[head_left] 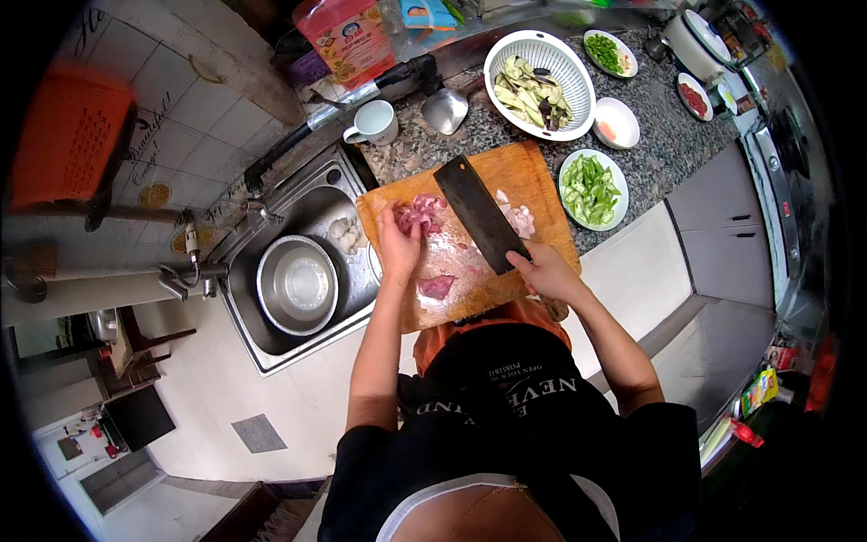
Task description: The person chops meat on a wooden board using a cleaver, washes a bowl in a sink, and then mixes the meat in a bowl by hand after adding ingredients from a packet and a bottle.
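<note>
My right hand (549,271) grips a dark, broad-bladed cleaver (479,212) by its handle. Its blade lies slantwise over the wooden cutting board (537,172), pointing away from me. On the board's left side, my left hand (399,244) is closed around pieces of raw meat (424,213), its fingertips partly hidden. Nearer to me, a separate slab of raw meat (437,287) rests on the wet wood. Paler chopped pieces (517,217) lie to the right of the blade.
Left of the board is a sink (237,298) holding a metal basin (298,244). Beyond the board stand a mug (383,116), a spatula (445,111) and a white colander (578,68) of sliced eggplant. A plate of sliced green peppers (591,188) and a small bowl (623,113) sit at right.
</note>
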`<state>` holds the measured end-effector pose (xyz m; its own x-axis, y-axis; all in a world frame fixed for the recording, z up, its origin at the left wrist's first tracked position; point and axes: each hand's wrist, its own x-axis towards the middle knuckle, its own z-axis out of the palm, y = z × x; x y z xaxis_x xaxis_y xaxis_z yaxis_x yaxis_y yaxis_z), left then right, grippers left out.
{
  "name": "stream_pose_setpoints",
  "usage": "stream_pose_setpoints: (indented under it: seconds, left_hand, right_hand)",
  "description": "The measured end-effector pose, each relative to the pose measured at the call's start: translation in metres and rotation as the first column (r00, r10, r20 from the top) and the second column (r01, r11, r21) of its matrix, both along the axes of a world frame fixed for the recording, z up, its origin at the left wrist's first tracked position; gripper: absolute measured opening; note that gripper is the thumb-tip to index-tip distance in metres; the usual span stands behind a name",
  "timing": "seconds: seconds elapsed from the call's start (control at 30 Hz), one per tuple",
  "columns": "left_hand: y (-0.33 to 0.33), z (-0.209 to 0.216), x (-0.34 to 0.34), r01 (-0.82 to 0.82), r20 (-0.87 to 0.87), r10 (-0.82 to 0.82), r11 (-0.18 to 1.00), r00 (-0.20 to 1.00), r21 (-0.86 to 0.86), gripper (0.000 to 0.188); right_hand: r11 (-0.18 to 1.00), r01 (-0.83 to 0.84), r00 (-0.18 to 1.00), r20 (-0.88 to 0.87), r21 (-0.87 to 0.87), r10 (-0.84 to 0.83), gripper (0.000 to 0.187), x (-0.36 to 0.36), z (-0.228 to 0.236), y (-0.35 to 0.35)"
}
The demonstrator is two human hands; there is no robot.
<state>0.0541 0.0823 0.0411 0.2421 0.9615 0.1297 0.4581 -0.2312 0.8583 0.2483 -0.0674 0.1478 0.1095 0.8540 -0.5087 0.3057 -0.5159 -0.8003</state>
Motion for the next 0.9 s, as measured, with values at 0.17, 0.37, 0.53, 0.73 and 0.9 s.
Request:
stream_pose_setpoints:
  seconds: [0.17, 0.37, 0.53, 0.73, 0.9]
  left_hand:
    - [-0.029, -0.008, -0.030, 0.121, -0.016, -0.122, 0.989, 0.992, -0.086, 0.032]
    - [-0.093, -0.004, -0.038, 0.203, -0.210, -0.199, 0.979, 0.957, -0.003, 0.033]
    - [-0.118, -0.015, -0.040, 0.093, -0.226, -0.071, 0.991, 0.972, 0.092, 0.030]
    - [-0.105, -0.039, -0.041, -0.032, -0.019, 0.031, 0.996, 0.999, -0.083, 0.017]
    - [-0.071, -0.026, -0.059, 0.311, 0.534, 0.540, 0.452, 0.651, -0.836, 0.017]
  right_hand:
    - [0.999, -0.049, 0.999, 0.018, -0.006, 0.049, 0.029, -0.007, 0.000, 0.002]
    - [0.975, -0.163, 0.976, 0.171, 0.153, 0.137, 0.033, -0.011, -0.023, 0.002]
    - [0.974, -0.213, 0.939, 0.291, 0.082, 0.181, 0.031, -0.018, -0.009, 0.005]
    - [0.959, -0.283, 0.904, 0.341, 0.022, 0.259, 0.026, -0.023, -0.018, 0.002]
    - [0.977, -0.200, 0.960, 0.214, 0.069, 0.181, 0.024, -0.028, -0.016, 0.006]
